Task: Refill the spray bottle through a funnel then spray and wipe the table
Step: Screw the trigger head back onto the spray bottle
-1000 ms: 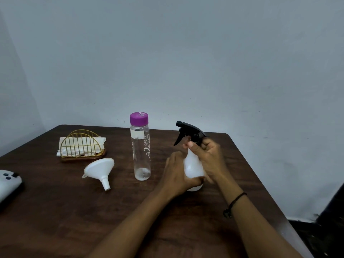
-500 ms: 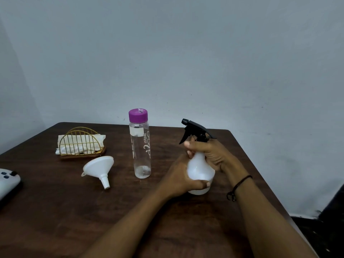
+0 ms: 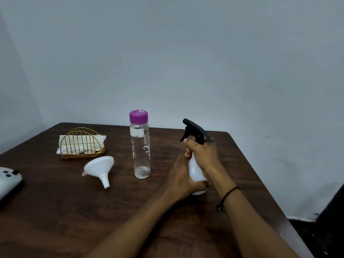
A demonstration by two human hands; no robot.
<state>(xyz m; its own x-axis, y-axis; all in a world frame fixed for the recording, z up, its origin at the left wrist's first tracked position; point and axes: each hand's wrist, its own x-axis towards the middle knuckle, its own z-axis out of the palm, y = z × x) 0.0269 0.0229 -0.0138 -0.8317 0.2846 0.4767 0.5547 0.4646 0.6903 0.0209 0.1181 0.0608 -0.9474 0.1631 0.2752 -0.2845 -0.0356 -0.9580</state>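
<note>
A white spray bottle (image 3: 195, 172) with a black trigger head (image 3: 195, 131) stands on the dark wooden table (image 3: 55, 211). My left hand (image 3: 181, 178) grips its lower body from the left. My right hand (image 3: 203, 154) grips the neck just under the trigger head. To the left stands a clear water bottle (image 3: 140, 149) with a purple cap, upright and closed. A white funnel (image 3: 100, 169) lies on its side left of that bottle, spout toward me.
A gold wire holder with white napkins (image 3: 81, 144) sits at the back left. A white device with dark buttons (image 3: 8, 181) lies at the left edge. The table's right edge runs close to my right forearm. A grey wall stands behind.
The trigger head has turned a little, its nozzle now pointing more to the back left. My right hand has shifted round the neck. The other objects stay put.
</note>
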